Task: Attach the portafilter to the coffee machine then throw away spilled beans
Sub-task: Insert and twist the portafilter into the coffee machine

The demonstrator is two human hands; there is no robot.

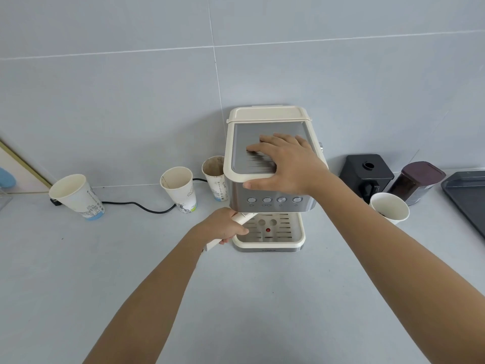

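A cream and steel coffee machine [273, 203] stands against the grey tiled wall. My right hand [286, 164] lies flat on its ridged metal top, fingers spread, thumb over the front edge. My left hand [223, 225] is closed around the cream handle of the portafilter [245, 218], which runs under the machine's front; its basket end is hidden beneath the machine. Below it sits the drip tray [270, 241] with a red float. No loose beans show on the counter.
Three paper cups [78, 197] [181, 189] [215, 177] stand left of the machine, with a black power cable [136, 205] behind them. To the right are a white cup [391, 207], a black grinder [366, 172], a dark jar [417, 181] and a dark tray [467, 195].
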